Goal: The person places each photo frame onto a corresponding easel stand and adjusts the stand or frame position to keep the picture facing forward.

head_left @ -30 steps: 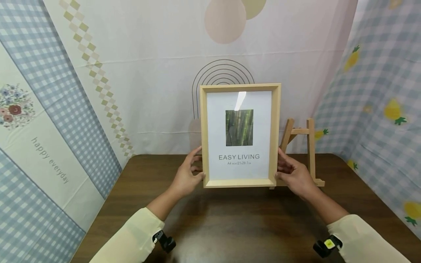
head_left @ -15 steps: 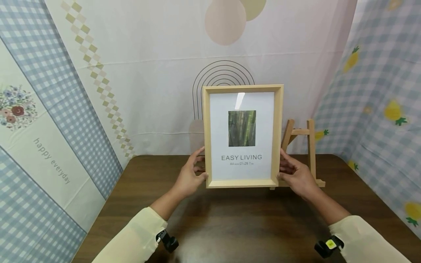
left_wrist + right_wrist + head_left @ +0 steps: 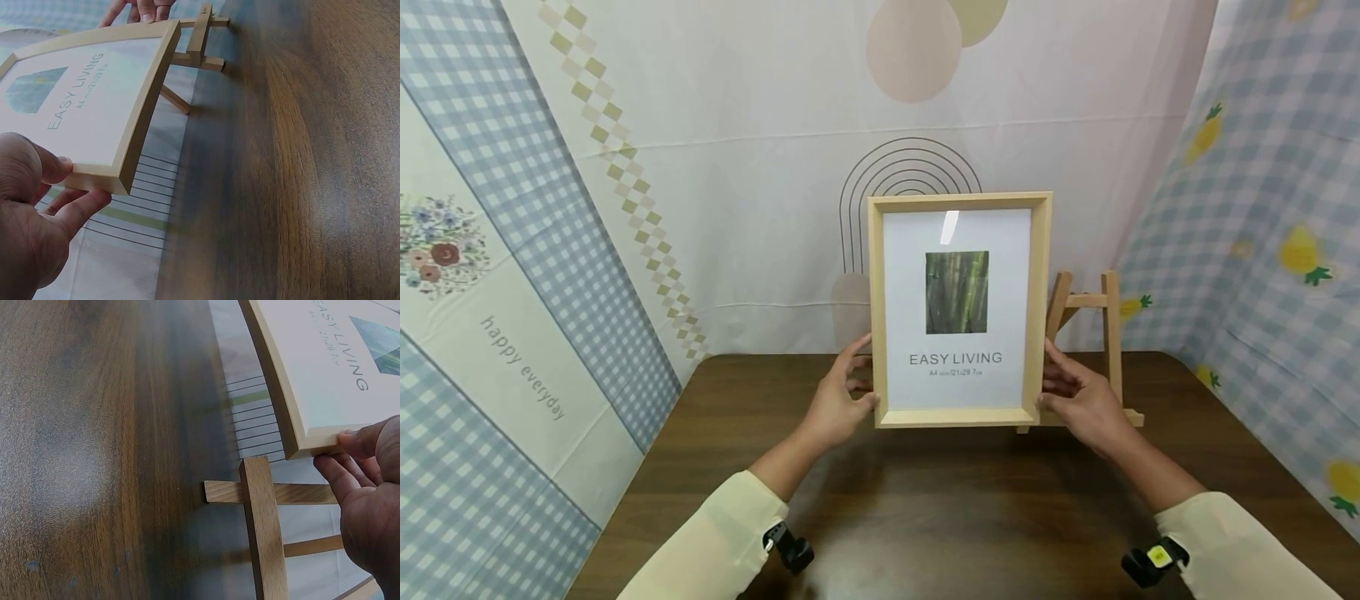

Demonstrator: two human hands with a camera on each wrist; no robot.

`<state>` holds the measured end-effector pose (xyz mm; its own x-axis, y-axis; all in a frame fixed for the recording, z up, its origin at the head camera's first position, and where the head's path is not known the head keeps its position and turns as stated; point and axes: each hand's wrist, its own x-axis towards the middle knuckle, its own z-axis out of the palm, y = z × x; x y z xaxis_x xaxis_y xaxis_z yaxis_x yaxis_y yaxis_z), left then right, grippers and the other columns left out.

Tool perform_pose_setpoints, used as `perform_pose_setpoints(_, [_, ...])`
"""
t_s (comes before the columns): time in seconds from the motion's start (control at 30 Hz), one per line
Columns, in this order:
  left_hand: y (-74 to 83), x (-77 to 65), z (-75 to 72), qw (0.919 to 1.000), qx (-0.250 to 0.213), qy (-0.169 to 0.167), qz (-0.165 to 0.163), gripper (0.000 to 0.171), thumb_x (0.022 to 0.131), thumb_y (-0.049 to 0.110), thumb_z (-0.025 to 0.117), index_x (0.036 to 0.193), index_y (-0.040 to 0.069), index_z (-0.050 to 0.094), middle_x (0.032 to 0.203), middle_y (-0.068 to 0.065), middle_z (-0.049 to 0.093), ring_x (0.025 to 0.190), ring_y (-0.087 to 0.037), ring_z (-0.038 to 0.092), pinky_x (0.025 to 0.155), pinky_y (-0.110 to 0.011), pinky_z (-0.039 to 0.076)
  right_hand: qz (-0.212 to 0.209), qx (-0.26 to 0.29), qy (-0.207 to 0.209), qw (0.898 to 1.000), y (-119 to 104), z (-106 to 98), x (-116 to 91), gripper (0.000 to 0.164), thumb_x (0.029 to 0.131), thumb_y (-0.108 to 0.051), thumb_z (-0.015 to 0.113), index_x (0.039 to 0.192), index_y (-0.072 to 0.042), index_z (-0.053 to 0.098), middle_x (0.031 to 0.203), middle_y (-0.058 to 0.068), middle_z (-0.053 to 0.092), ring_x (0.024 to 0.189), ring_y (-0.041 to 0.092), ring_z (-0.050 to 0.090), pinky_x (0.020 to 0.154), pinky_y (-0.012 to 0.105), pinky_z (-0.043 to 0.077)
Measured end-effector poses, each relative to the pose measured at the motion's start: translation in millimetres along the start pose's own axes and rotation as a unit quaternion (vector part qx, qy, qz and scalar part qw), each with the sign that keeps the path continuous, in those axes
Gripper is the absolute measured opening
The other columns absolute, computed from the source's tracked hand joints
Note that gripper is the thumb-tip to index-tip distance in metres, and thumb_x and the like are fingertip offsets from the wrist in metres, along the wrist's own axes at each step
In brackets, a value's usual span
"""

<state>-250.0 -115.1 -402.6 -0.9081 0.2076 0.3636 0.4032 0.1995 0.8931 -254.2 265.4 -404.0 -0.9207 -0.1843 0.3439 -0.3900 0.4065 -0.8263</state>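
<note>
A light wooden picture frame (image 3: 955, 383) is held upright above the table, its front with a bamboo picture and the words EASY LIVING facing me. My left hand (image 3: 838, 400) grips its left side near the lower corner, thumb in front and fingers behind. On the opposite side my right hand (image 3: 1082, 408) grips it the same way. Behind the frame's right part stands a small wooden easel (image 3: 1111, 350), its left portion hidden by the frame. In the right wrist view the frame's lower corner overlaps the area just above the easel's ledge (image 3: 262, 525).
The dark brown wooden table (image 3: 925, 517) spreads beneath both arms. A pale patterned cloth (image 3: 760, 208) hangs behind it, with checked cloths at left and right (image 3: 1262, 275). A small black camera is strapped to each wrist.
Both hands have carried the picture frame slightly to the right, so that it covers more of the easel. The easel stays in place.
</note>
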Motion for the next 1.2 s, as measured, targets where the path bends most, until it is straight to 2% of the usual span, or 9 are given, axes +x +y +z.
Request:
perform_pose_setpoints(0.13, [-0.2,1.1,2.3,1.0,0.002,0.002,0.001,0.091,0.086,-0.022,0.066,0.158,0.025,0.035,0.138,-0.021,0.054,0.102,-0.037,0.067,0.074,-0.033,0.059,0.0,-0.009,0.005,1.0,0.9,-1.6,0.4,0.09,0.089,0.013,0.07,0.161,-0.021,0.028,0.13,0.03,0.06,0.113,0.04,0.062,0.079,0.02,0.057])
perform_pose_setpoints(0.33, [-2.1,3.7,6.1,1.0,0.005,0.004,0.0,0.091,0.086,-0.021,0.066,0.158,0.026,0.035,0.139,-0.021,0.054,0.102,-0.037,0.067,0.074,-0.033,0.059,0.001,-0.01,0.006,1.0,2.9,-3.7,1.6,0.09,0.089,0.013,0.069,0.162,-0.02,0.028,0.13,0.03,0.06,0.11,0.028,0.064,0.079,0.02,0.058])
perform_pose_setpoints(0.57, [-3.8,6.4,9.7,1.0,0.0,0.008,0.004,0.09,0.085,-0.022,0.066,0.157,0.025,0.036,0.138,-0.021,0.054,0.1,-0.036,0.067,0.073,-0.032,0.059,0.003,-0.017,0.009,1.0,4.2,-5.5,1.3,0.09,0.089,0.013,0.07,0.161,-0.021,0.028,0.131,0.03,0.059,0.112,0.033,0.063,0.079,0.02,0.057])
perform_pose_setpoints(0.77, [-4.4,8.8,11.8,0.9999,0.002,0.009,0.008,0.09,0.085,-0.022,0.065,0.157,0.024,0.036,0.139,-0.023,0.054,0.1,-0.038,0.067,0.071,-0.032,0.06,0.0,-0.006,0.012,1.0,5.7,-7.6,2.3,0.09,0.088,0.014,0.069,0.161,-0.018,0.028,0.132,0.032,0.058,0.104,0.004,0.062,0.079,0.019,0.057])
perform_pose_setpoints(0.83, [-4.4,9.7,12.3,0.9999,0.002,0.009,0.006,0.091,0.085,-0.022,0.066,0.157,0.024,0.036,0.139,-0.023,0.054,0.1,-0.038,0.067,0.07,-0.032,0.06,-0.002,-0.007,0.011,1.0,5.9,-8.5,2.7,0.09,0.089,0.014,0.069,0.161,-0.018,0.028,0.133,0.032,0.058,0.103,0.0,0.061,0.079,0.019,0.057])
perform_pose_setpoints(0.9, [-4.2,10.4,12.7,0.9999,0.002,0.009,0.005,0.091,0.085,-0.022,0.066,0.157,0.025,0.036,0.139,-0.022,0.054,0.1,-0.037,0.067,0.07,-0.032,0.06,-0.003,-0.012,0.011,1.0,6.0,-9.5,2.9,0.09,0.089,0.013,0.069,0.162,-0.018,0.027,0.133,0.031,0.058,0.105,0.005,0.062,0.079,0.019,0.057])
perform_pose_setpoints(1.07, [-4.2,11.8,15.0,1.0,-0.002,0.005,0.008,0.09,0.085,-0.022,0.066,0.157,0.023,0.036,0.139,-0.023,0.055,0.1,-0.037,0.068,0.073,-0.033,0.06,-0.003,-0.028,0.01,1.0,7.4,-12.1,2.7,0.09,0.089,0.012,0.07,0.162,-0.019,0.026,0.134,0.031,0.057,0.112,0.029,0.063,0.079,0.017,0.056])
perform_pose_setpoints(1.13, [-3.7,12.1,16.6,1.0,0.0,0.004,0.008,0.09,0.085,-0.022,0.066,0.158,0.023,0.035,0.139,-0.023,0.054,0.1,-0.037,0.068,0.073,-0.033,0.06,-0.002,-0.031,0.012,0.999,8.6,-13.3,2.2,0.09,0.09,0.011,0.07,0.162,-0.019,0.026,0.134,0.031,0.058,0.111,0.027,0.064,0.079,0.017,0.056])
perform_pose_setpoints(1.2, [-3.0,12.4,18.3,1.0,0.0,0.002,0.007,0.091,0.085,-0.022,0.065,0.158,0.024,0.035,0.139,-0.022,0.054,0.101,-0.037,0.068,0.073,-0.033,0.06,-0.004,-0.029,0.014,0.999,9.5,-14.4,1.7,0.09,0.089,0.011,0.07,0.162,-0.018,0.026,0.134,0.03,0.058,0.108,0.017,0.064,0.078,0.017,0.056])
